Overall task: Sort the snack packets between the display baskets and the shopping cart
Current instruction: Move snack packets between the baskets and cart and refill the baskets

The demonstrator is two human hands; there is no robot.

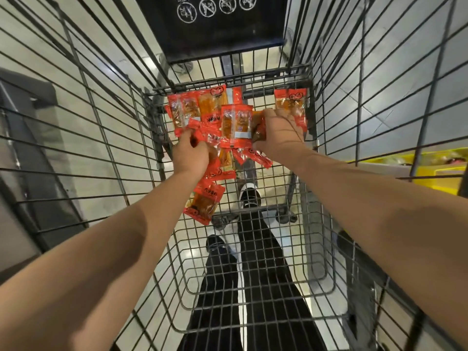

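Snack packets (pixel 236 124): heaped at far end of shopping cart (pixel 253 295) floor. Gathered by both hands, left hand (pixel 190 154) and right hand (pixel 281 133) each clasping several. Step: collecting. Next move judged: lifting out toward baskets.

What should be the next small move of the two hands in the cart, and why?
Probably lift both hands out together. The left hand and the right hand each already grip red snack packets at the far end of the cart, so the grasps look made. One packet lies apart, nearer; it can wait.
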